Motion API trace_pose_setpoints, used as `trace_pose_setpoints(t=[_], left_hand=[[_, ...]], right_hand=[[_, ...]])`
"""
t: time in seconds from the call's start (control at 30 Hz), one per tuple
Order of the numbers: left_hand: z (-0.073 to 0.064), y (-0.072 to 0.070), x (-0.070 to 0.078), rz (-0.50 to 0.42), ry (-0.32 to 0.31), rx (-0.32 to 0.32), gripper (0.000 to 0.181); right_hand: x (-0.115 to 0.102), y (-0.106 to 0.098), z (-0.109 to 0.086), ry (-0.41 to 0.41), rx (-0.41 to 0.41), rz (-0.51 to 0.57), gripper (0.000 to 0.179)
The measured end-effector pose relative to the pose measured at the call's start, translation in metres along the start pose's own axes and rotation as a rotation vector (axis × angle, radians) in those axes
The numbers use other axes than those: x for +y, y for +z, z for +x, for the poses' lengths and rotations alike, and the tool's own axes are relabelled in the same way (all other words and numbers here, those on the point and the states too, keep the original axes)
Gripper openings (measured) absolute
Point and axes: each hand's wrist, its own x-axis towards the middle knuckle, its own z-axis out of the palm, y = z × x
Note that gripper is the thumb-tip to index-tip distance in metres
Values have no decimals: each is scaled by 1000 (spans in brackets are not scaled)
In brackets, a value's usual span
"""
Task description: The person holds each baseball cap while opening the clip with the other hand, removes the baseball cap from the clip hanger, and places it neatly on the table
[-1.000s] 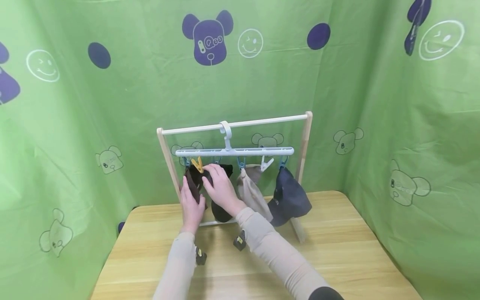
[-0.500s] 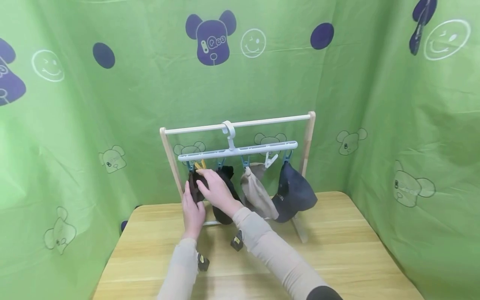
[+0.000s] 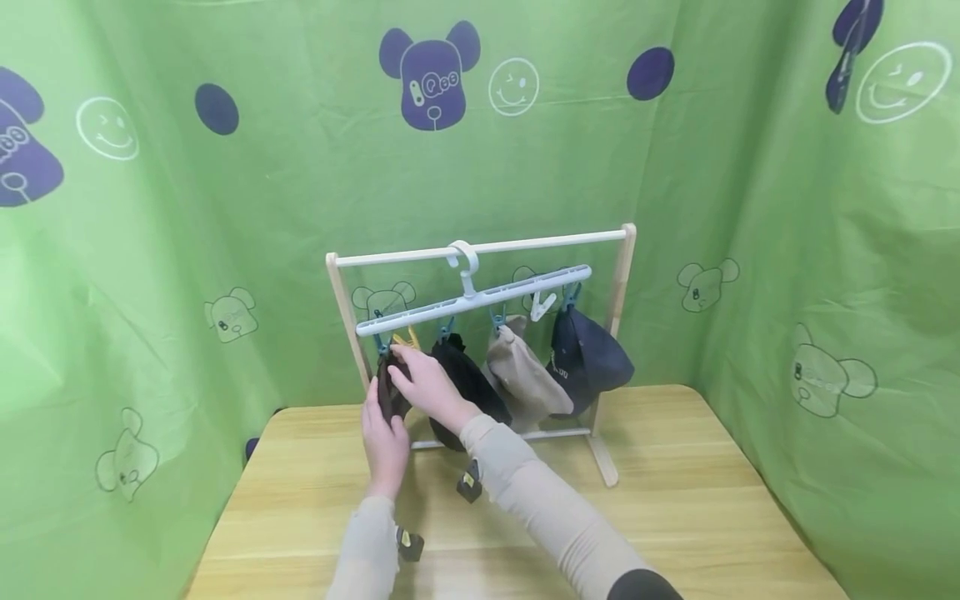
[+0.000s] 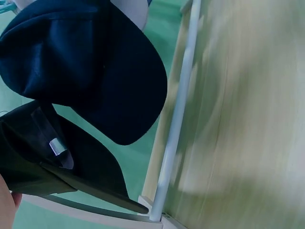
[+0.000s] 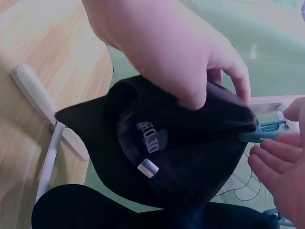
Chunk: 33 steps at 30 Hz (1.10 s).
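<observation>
A dark brown baseball cap [image 3: 385, 387] with a metal strap buckle hangs at the left end of a pale clip hanger [image 3: 427, 314]. My left hand [image 3: 386, 446] holds this cap from its left side, as the right wrist view also shows. Up at the cap's edge is a teal clip [image 5: 267, 131], with the thumb and fingers of my right hand [image 3: 431, 385] around its outer end. A yellow clip [image 3: 411, 336] dangles just beside my right fingers. To the right, a black cap [image 4: 81, 52] hangs from another teal clip.
A beige cap [image 3: 525, 383] and a navy cap [image 3: 588, 358] hang farther right, with a white clip [image 3: 542, 308] between them. The hanger hooks over the bar of a wooden stand [image 3: 555, 242] on the table [image 3: 675, 483]. Green patterned cloth [image 3: 315, 167] surrounds it.
The hanger has gone from nearly level to tilted, its left end lower. My right hand has shifted left to the brown cap's clip. My left hand has gone slightly lower, still on the cap.
</observation>
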Motion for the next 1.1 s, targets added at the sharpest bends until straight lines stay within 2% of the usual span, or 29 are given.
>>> trace_pose_setpoints(t=[0.1, 0.23, 0.47, 0.63, 0.8, 0.9, 1.1], left_hand=[[-2, -4, 2, -13, -6, 22, 67], [-6, -8, 4, -18, 17, 46, 64], [-14, -12, 6, -40, 28, 46, 59], [-20, -12, 5, -30, 66, 67, 56], [-24, -14, 6, -32, 97, 97, 54], [-26, -16, 7, -36, 95, 100, 54], [-30, -20, 7, -41, 59, 79, 53]], right_hand=[[-2, 1, 1, 21, 5, 0, 43], [-6, 3, 4, 64, -8, -11, 43], [-10, 8, 4, 122, -22, -33, 43], [-13, 11, 3, 148, -44, -52, 41], [-15, 13, 5, 155, -32, -66, 32], [-15, 14, 6, 164, -30, -64, 27], [-16, 14, 12, 208, -47, -91, 35]])
